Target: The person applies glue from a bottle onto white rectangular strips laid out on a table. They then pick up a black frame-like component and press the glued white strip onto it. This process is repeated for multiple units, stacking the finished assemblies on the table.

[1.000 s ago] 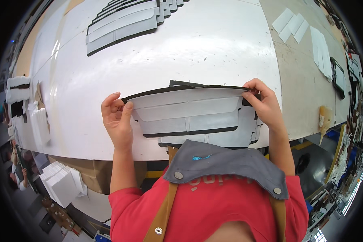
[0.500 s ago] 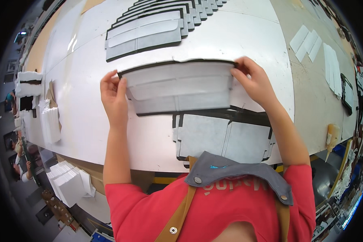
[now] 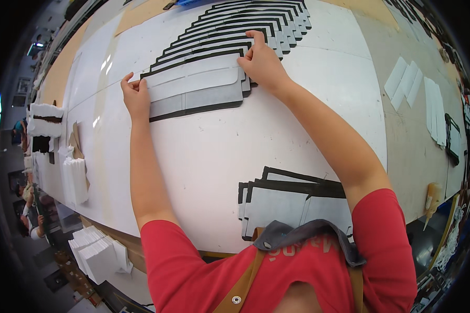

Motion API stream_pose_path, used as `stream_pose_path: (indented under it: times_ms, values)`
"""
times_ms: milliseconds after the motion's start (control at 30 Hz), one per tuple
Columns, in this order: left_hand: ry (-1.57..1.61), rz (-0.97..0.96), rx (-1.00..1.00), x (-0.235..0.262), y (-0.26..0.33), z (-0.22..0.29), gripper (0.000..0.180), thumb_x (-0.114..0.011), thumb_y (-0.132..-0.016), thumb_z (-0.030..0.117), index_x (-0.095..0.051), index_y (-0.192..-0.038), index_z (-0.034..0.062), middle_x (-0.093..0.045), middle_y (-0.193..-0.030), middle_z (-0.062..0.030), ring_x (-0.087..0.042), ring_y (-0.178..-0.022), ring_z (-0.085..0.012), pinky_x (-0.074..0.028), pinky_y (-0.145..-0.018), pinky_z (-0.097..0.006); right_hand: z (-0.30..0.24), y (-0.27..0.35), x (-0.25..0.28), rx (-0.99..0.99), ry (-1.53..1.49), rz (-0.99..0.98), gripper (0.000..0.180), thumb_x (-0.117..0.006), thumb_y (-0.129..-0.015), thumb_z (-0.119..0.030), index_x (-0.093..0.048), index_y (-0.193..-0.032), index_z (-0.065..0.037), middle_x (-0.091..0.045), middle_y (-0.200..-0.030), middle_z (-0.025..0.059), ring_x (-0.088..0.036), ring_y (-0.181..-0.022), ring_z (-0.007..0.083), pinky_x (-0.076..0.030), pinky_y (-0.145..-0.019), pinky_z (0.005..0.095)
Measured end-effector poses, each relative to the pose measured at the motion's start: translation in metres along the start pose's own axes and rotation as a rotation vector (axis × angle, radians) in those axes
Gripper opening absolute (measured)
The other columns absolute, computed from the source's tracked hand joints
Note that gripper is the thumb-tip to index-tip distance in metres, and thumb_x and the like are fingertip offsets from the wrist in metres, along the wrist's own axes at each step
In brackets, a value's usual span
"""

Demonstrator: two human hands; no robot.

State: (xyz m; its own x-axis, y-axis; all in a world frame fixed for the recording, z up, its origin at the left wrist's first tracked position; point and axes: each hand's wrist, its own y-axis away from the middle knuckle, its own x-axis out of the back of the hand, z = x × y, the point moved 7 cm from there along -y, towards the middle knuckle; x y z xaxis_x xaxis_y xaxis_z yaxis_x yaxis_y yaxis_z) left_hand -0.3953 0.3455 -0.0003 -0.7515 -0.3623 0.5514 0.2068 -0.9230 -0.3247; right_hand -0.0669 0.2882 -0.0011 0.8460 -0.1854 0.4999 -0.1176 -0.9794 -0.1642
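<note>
A flat grey-and-white panel with black edging (image 3: 193, 83) lies at the near end of an overlapping row of similar panels (image 3: 230, 32). At its upper left corner, my left hand (image 3: 136, 98) is closed with thumb and fingers on the edge. My right hand (image 3: 263, 63) pinches the upper right corner, thumb on the near side and a bent index finger beyond the edge. Close to my body is a small stack of black-edged panels (image 3: 292, 201), partly hidden by my grey collar and right arm.
White strips (image 3: 403, 81) lie on the right part of the table (image 3: 214, 151), with a glue bottle (image 3: 432, 201) at its edge. Folded white pieces (image 3: 75, 180) stand at left. Below them is a stack of white sheets (image 3: 102, 255). Another person (image 3: 34, 219) is far left.
Both hands have moved forward, away from my body, carrying the panel from above the table onto the near end of the row. The stack near me is no longer under it.
</note>
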Motion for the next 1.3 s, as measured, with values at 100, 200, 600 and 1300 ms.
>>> stream_pose_path:
  times_ms: [100,200,600,1300]
  values:
    - [-0.021,0.002,-0.001,0.0,-0.001,0.002,0.04,-0.057,-0.083,0.012,-0.044,-0.12,0.0031,-0.061,-0.083,-0.0069,-0.056,-0.074,-0.0148,-0.045,-0.072,-0.028,-0.002,0.0,-0.001,0.026,0.054,-0.01,0.055,-0.06,-0.08,-0.009,-0.033,-0.127,-0.001,-0.053,-0.066,0.0045,-0.053,-0.061,0.0167,-0.046,-0.063,0.0296]
    - [-0.023,-0.002,-0.002,-0.001,-0.001,0.009,0.041,-0.056,-0.084,0.012,-0.043,-0.121,0.003,-0.061,-0.082,-0.0068,-0.057,-0.074,-0.016,-0.046,-0.073,-0.029,-0.006,0.005,-0.001,0.032,0.057,-0.039,0.045,-0.058,-0.082,-0.008,-0.04,-0.123,-0.006,-0.051,-0.066,0.0036,-0.051,-0.061,0.0154,-0.044,-0.062,0.0296]
    - [-0.419,0.09,-0.255,-0.004,-0.004,0.013,0.034,-0.059,-0.082,0.014,-0.052,-0.115,0.0067,-0.061,-0.088,-0.0093,-0.056,-0.084,-0.0242,-0.046,-0.076,-0.036,-0.017,0.013,-0.009,0.14,0.466,-0.078,0.021,-0.05,-0.087,-0.019,-0.059,-0.103,-0.007,-0.065,-0.09,0.0111,-0.062,-0.083,0.0298,-0.049,-0.07,0.0395]
    - [0.382,-0.285,-0.286,-0.089,0.104,0.201,0.02,-0.051,-0.091,0.011,-0.056,-0.109,0.0027,-0.057,-0.104,-0.0053,-0.052,-0.093,-0.0129,-0.042,-0.085,-0.027,0.128,0.131,0.293,-0.1,1.032,0.05,0.016,-0.05,-0.078,-0.005,-0.063,-0.084,0.003,-0.061,-0.092,0.0206,-0.06,-0.09,0.0357,-0.049,-0.077,0.0431]
